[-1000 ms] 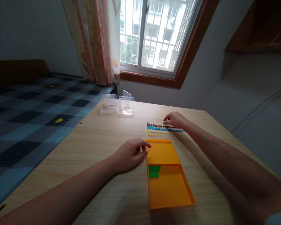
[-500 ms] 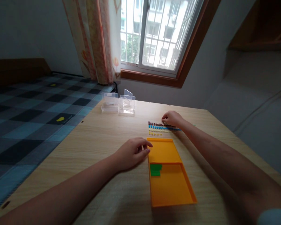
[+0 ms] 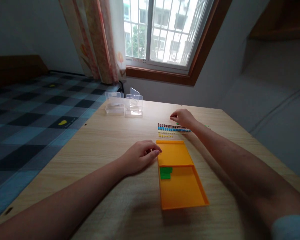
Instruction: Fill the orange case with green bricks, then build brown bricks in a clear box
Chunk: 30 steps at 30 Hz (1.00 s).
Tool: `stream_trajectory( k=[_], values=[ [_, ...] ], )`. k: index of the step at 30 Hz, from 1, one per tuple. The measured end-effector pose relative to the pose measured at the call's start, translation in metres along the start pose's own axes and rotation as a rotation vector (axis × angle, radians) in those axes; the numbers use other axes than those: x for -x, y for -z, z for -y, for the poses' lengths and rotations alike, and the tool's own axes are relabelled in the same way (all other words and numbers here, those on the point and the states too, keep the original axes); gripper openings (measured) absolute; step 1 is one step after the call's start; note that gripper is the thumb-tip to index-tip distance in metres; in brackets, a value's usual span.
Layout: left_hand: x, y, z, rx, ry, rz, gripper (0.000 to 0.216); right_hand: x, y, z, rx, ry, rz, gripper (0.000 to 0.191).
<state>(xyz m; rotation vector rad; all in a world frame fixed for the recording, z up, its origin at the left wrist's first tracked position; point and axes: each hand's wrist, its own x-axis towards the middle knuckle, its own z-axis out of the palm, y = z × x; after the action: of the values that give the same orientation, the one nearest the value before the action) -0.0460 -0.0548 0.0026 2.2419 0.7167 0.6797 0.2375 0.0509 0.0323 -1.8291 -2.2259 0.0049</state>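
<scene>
A hinged orange plastic box [image 3: 187,196] lies opened flat on the table, with several green strips [image 3: 166,173] lined up in the near half's upper left corner. My left hand [image 3: 143,155] rests at the left rim of the far half, thumb and index finger apart with nothing between them. Beyond the box are rows of tiny pieces: dark brown, blue [image 3: 168,129], pale and yellow [image 3: 165,136]. Above the brown row, my right hand [image 3: 183,118] has its fingertips pinched together; whatever they hold is too small to make out. A few green bits [image 3: 207,126] lie beside that wrist.
Two clear plastic cases [image 3: 133,108] with raised lids stand at the table's far left. A bed with a checked cover [image 3: 35,110] runs along the left side. The wooden table [image 3: 110,140] ends below a barred window [image 3: 167,36].
The view has tipped down, so everything sits higher in the picture. My right hand has moved slightly away past the brown row, fingertips pinched. My left hand stays at the box rim.
</scene>
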Motion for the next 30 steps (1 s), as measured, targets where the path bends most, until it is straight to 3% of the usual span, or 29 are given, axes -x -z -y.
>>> stream_trajectory(
  k=[3,7,12,16,20,30],
  values=[
    [0.000,0.000,-0.001,-0.011,0.007,0.008,0.022,0.038,0.023,0.011,-0.061,0.074,-0.060,0.018],
    [0.000,-0.002,-0.002,-0.019,0.019,0.008,0.019,0.121,0.049,0.031,-0.305,0.294,-0.092,0.015],
    [0.000,-0.005,-0.003,-0.021,0.023,0.021,0.017,0.196,0.042,0.058,-0.376,0.438,0.044,0.018],
    [0.000,-0.005,-0.003,-0.026,0.028,0.017,0.017,0.206,0.016,0.069,-0.320,0.451,0.113,0.019],
    [0.001,-0.005,-0.004,-0.027,0.039,0.004,0.017,0.204,0.002,0.068,-0.304,0.463,0.094,0.019],
    [0.001,-0.003,-0.006,-0.038,0.036,0.042,0.018,0.207,0.016,0.065,-0.302,0.527,0.118,0.027]
  ],
)
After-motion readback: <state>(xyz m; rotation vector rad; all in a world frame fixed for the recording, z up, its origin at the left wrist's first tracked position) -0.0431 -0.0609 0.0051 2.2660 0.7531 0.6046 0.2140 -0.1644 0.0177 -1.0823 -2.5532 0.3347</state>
